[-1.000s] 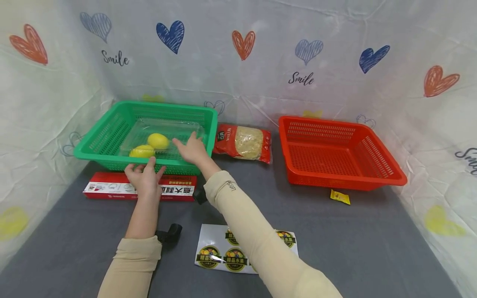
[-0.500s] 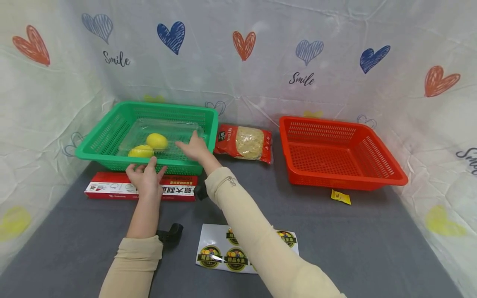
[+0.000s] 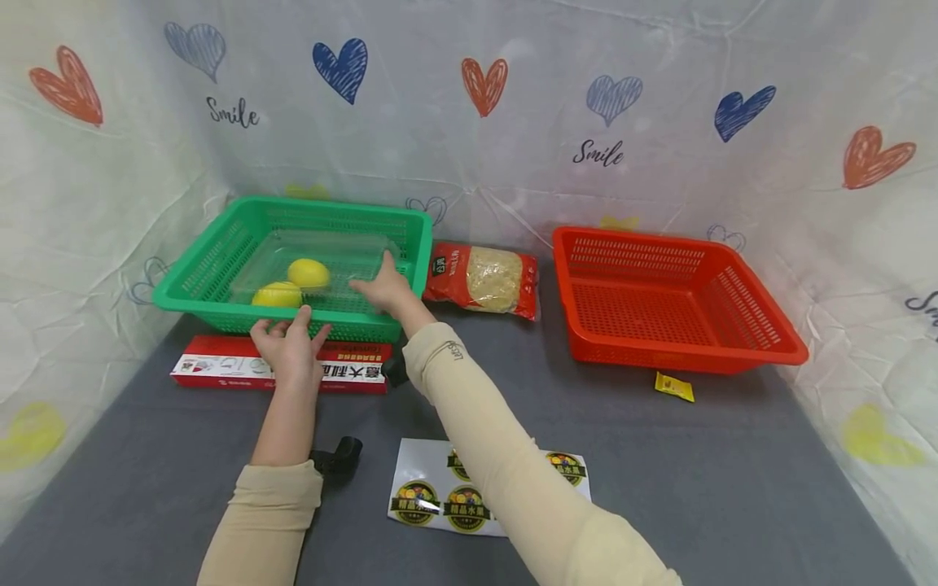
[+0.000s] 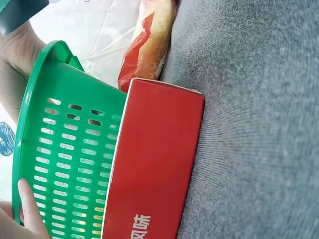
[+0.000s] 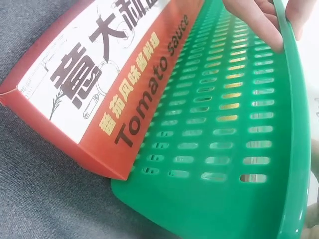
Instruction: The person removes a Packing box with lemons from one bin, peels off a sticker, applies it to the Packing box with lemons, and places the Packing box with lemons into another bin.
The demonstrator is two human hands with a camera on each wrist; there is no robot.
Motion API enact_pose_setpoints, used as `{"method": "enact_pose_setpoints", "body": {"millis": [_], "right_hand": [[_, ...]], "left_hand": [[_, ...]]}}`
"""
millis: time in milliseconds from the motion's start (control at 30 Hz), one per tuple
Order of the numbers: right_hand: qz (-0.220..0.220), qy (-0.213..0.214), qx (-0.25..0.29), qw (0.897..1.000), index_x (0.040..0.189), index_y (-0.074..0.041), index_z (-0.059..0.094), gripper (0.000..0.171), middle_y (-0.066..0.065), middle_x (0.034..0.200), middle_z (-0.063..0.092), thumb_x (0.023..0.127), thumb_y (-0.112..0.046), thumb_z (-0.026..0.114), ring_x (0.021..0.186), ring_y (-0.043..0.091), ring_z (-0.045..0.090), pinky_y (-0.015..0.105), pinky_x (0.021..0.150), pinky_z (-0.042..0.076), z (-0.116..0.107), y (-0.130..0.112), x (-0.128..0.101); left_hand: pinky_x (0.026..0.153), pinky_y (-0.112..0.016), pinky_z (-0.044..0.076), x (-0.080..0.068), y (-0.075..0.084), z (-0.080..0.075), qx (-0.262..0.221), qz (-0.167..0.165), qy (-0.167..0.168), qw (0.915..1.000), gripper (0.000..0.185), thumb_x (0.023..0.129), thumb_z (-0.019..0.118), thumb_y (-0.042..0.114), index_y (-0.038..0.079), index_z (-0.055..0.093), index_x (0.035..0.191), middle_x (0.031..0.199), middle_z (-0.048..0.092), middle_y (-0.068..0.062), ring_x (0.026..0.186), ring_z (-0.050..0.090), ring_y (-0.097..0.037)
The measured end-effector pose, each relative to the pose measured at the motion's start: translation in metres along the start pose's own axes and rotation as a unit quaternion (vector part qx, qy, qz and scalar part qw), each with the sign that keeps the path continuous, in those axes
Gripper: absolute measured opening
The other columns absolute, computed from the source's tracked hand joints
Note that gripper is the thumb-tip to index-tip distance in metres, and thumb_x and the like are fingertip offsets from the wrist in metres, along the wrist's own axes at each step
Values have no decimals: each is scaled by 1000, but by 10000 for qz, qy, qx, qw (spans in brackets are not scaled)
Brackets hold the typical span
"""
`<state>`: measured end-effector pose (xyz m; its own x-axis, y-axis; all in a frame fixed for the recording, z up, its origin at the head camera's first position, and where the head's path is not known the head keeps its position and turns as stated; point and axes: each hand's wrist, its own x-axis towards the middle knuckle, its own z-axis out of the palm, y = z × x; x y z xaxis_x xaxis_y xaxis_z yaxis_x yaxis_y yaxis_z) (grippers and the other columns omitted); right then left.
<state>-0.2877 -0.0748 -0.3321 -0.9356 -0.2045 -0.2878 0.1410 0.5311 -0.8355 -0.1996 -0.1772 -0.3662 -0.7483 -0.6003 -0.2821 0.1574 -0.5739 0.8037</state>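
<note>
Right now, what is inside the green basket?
The green basket holds two lemons inside a clear plastic tray. The right hand reaches over the near rim and covers part of the tray; anything beneath it is hidden.

— What is different from a second ago?

— Very little. The right hand (image 3: 387, 290) sits a touch further right along the near rim of the green basket (image 3: 212, 252), its fingers more raised over the clear tray (image 3: 344, 248) inside.

— And the left hand (image 3: 287, 350)?

— It shifts only slightly, its fingertips closer to the basket's near wall, above the red box (image 3: 220, 370).

— Anything else?

— The whole view drifts a little, so the yellow fruits (image 3: 308, 273) and the basket appear marginally to the right.
</note>
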Motion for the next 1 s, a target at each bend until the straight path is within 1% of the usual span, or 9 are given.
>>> {"method": "enact_pose_setpoints", "body": {"millis": [33, 67, 133, 167, 233, 333, 567, 767, 1000], "right_hand": [[12, 4, 52, 10000, 148, -24, 3, 80, 17, 95, 62, 90, -31, 58, 41, 16, 40, 26, 41, 33, 0, 0, 0], [3, 22, 86, 10000, 148, -24, 4, 80, 17, 97, 62, 90, -31, 58, 39, 15, 40, 26, 39, 32, 0, 0, 0], [-38, 50, 169, 9998, 148, -24, 5, 79, 17, 110, 59, 89, -30, 59, 39, 14, 42, 25, 39, 32, 0, 0, -1], [-105, 67, 240, 9996, 148, -24, 7, 79, 16, 121, 54, 89, -29, 59, 41, 14, 44, 25, 40, 34, 0, 1, -1], [-187, 111, 351, 9991, 148, -24, 9, 77, 13, 136, 43, 89, -28, 60, 44, 15, 49, 25, 42, 38, 0, 1, -2], [-281, 133, 474, 9984, 147, -25, 12, 76, 11, 143, 34, 89, -27, 60, 45, 15, 50, 25, 43, 40, 0, 2, -2], [-338, 330, 588, 9972, 146, -29, 17, 72, 10, 140, 38, 89, -25, 60, 40, 15, 45, 25, 39, 38, 4, 3, -1], [-363, 568, 729, 9951, 144, -34, 23, 68, 11, 132, 47, 88, -22, 61, 38, 16, 44, 25, 37, 38, 5, 2, -2], [-602, 658, 774, 9930, 143, -34, 28, 65, 13, 113, 61, 88, -19, 61, 35, 14, 41, 26, 37, 39, 1, -1, -7]], "left_hand": [[72, -28, 53, 0, 0, 0, 1, -15, -8, 10000, 60, 86, 61, 14, 15, 20, 131, 105, 35, -2, 99, 49, -14], [72, -28, 53, 0, 0, 0, 12, -22, -15, 10000, 60, 86, 61, 14, 15, 20, 131, 105, 35, -2, 99, 49, -14], [72, -28, 53, 1, 0, 0, 12, -32, -7, 10000, 60, 86, 61, 14, 16, 20, 130, 105, 35, -2, 99, 49, -14], [72, -28, 53, 1, 0, 0, 1, -37, -1, 10000, 60, 86, 61, 14, 16, 20, 130, 105, 35, -2, 99, 50, -14], [72, -28, 53, 0, 0, 0, 6, -34, 12, 10000, 59, 86, 61, 14, 16, 21, 130, 105, 35, -2, 99, 50, -14], [71, -27, 53, 0, 1, 0, -24, -28, 15, 10000, 58, 86, 61, 14, 16, 21, 129, 105, 35, -2, 99, 50, -14], [70, -27, 54, 0, -1, 0, -81, -3, 47, 10000, 60, 86, 61, 14, 15, 21, 131, 103, 34, -2, 97, 51, -14], [69, -27, 54, 0, -3, 1, -8, 60, 30, 10000, 59, 86, 61, 14, 15, 21, 130, 102, 34, -2, 97, 49, -14], [73, -30, 53, 2, -4, 0, -11, 170, -52, 9998, 54, 88, 59, 14, 15, 22, 127, 100, 33, -2, 94, 49, -14]]}}
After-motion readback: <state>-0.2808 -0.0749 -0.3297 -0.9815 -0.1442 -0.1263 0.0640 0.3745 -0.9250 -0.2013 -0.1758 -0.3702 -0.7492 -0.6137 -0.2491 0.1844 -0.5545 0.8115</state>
